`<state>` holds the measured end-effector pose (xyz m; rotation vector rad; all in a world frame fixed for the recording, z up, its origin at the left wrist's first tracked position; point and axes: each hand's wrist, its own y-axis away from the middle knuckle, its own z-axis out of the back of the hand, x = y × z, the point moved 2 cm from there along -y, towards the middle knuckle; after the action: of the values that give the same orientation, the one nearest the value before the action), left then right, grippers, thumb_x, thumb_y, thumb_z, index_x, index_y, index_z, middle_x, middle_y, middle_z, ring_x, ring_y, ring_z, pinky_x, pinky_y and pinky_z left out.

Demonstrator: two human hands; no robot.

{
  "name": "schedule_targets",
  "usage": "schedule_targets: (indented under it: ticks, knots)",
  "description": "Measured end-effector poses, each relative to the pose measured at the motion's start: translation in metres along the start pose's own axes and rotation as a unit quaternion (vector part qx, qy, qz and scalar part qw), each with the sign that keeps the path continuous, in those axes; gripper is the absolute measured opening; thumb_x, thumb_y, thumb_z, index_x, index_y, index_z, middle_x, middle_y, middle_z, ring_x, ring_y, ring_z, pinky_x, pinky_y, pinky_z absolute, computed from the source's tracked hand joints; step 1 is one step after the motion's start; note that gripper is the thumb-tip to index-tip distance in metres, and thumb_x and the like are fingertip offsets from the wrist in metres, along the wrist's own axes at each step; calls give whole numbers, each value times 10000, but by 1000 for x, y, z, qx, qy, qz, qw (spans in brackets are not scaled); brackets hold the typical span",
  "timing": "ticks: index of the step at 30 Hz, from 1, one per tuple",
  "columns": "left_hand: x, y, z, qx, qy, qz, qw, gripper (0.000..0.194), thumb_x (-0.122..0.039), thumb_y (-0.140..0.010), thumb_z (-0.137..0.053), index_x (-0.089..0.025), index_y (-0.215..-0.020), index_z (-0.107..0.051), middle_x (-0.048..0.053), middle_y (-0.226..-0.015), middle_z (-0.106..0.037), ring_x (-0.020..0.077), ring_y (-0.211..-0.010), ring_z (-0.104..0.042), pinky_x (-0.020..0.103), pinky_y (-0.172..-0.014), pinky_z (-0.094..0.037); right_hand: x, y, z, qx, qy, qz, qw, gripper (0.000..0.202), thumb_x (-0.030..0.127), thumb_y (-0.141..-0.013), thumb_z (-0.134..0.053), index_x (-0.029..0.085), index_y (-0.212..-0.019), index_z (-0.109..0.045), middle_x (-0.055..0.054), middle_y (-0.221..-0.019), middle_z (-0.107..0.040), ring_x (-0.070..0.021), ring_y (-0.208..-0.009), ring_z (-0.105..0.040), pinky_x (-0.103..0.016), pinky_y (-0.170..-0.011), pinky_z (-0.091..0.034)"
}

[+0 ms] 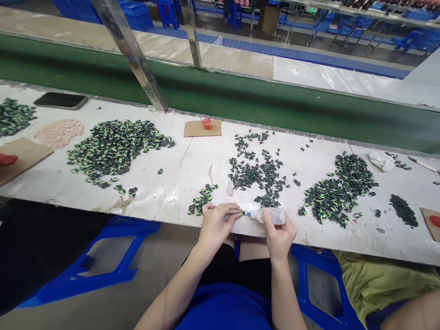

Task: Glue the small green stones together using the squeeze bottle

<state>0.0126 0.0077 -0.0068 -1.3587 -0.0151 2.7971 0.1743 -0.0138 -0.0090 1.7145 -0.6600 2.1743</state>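
Between the fingertips of my left hand (220, 223) is a small dark green piece (243, 213) with a bright green mark. My right hand (279, 234) is wrapped round a translucent squeeze bottle (274, 215), tipped on its side. Its thin blue nozzle (248, 213) points left and meets, or nearly meets, the small piece. Just beyond my left hand lies a little heap of green-marked dark pieces (201, 201). Past the bottle, many slim dark green parts (257, 173) are scattered over the white tabletop (191, 169).
Larger piles of green-marked pieces lie to the left (115, 149) and right (338, 188). A red cap (206, 123) sits on cardboard (192, 129) at the back. A metal post (132, 51) rises before the green conveyor belt (280, 99). At the lower right is a person's arm (416, 318).
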Motion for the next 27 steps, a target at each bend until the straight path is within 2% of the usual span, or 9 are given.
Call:
schedule_targets:
  ticks: [9,18,21,24,27]
  knots:
    - [0,-1,0,-6,-2,-7,1000,93,-163,-763,-704,-253,-786,-712,9,-859,-781,268,-917,-719,457,-905,-378,-2,-2,0,17,6,-6,1000,261,420,-707,-710,168,-663,-659,-16,-582,-677,-173,-528,-616,-269,-500,-487]
    - [2,-1,-1,-4,4,-7,1000,92,-160,-767,-696,-250,-784,-704,8,-867,-781,268,-911,-719,473,-904,-357,-3,-3,0,9,12,-5,1000,261,419,-710,-703,169,-656,-647,-16,-578,-673,-171,-529,-613,-271,-505,-494]
    - [1,0,-1,2,9,-5,1000,97,-152,-770,-696,-244,-797,-697,8,-855,-781,274,-918,-716,473,-895,-349,-6,-3,2,-12,-11,-24,1000,269,415,-679,-730,161,-660,-644,-18,-576,-661,-176,-527,-608,-276,-499,-487]
    - [0,0,0,15,9,-9,1000,118,-132,-780,-684,-239,-829,-689,11,-874,-780,262,-895,-716,466,-889,-346,-10,-3,6,-64,-62,-44,995,295,428,-689,-727,152,-691,-621,-8,-554,-626,-154,-461,-568,-265,-443,-449]
    - [-1,0,-1,22,-18,-36,999,156,-114,-798,-654,-250,-867,-687,21,-941,-769,241,-900,-699,445,-874,-356,-9,-4,9,-89,-95,-35,991,308,423,-706,-722,157,-802,-599,-17,-658,-652,-149,-486,-595,-271,-475,-478]
